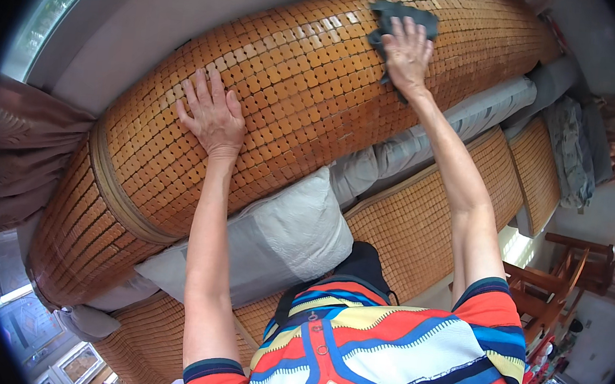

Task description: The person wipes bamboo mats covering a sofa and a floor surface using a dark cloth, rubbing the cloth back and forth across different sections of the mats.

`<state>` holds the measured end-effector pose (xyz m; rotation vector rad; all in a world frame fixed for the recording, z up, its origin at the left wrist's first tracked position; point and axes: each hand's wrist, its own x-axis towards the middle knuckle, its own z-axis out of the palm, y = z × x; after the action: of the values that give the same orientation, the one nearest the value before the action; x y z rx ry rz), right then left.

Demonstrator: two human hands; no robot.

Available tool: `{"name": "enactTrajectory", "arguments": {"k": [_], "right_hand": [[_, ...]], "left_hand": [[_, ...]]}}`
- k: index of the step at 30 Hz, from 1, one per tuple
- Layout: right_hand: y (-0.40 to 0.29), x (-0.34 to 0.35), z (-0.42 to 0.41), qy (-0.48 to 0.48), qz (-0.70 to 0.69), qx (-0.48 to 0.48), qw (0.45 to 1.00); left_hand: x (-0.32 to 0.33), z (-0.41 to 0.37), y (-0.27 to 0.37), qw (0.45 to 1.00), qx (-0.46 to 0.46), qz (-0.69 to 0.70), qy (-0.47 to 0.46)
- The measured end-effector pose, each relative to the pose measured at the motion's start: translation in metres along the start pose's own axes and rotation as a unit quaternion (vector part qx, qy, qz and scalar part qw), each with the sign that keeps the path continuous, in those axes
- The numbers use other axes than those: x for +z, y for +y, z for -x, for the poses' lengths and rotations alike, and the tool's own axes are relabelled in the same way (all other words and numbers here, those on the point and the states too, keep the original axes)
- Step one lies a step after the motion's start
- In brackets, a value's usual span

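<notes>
A bamboo-tile mat (294, 97) covers the back of a sofa and runs across the view. My left hand (214, 115) lies on it with fingers spread and holds nothing. Farther right and up, my right hand (409, 53) presses a dark grey-green cloth (402, 15) flat against the tiles, its fingers extended over the cloth. Whether the fingers grip the cloth cannot be told. Below the mat, a pale grey cushion (304, 224) leans between the sofa back and my body.
More bamboo matting (414, 223) covers the seat. Striped pillows (485, 106) line the sofa back's lower edge. A brown curtain (31, 151) hangs at left, near a window (60, 11). Wooden chairs (540, 289) stand at right.
</notes>
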<state>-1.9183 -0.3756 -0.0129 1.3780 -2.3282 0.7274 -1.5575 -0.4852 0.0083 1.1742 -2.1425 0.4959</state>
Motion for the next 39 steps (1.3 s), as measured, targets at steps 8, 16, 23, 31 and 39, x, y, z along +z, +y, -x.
{"name": "enactTrajectory", "arguments": {"k": [8,16,23,31,39], "right_hand": [[-0.003,-0.011,-0.018,0.011,0.012,-0.223,0.975],[0.110,-0.006,-0.074,0.052,0.055,-0.167,0.983],[0.161,-0.004,-0.095,0.095,0.005,-0.140,0.986],[0.167,-0.003,-0.097,0.111,-0.018,-0.193,0.975],[0.171,-0.013,-0.093,0.117,0.130,-0.127,0.976]], "left_hand": [[0.001,0.001,-0.003,1.000,-0.005,0.012,0.006],[0.000,0.002,-0.001,1.000,-0.018,0.021,-0.003],[-0.005,0.000,0.001,1.000,-0.016,0.014,0.008],[-0.003,0.002,0.002,1.000,-0.019,0.010,0.011],[0.007,-0.007,0.006,0.997,0.011,0.022,0.069]]}}
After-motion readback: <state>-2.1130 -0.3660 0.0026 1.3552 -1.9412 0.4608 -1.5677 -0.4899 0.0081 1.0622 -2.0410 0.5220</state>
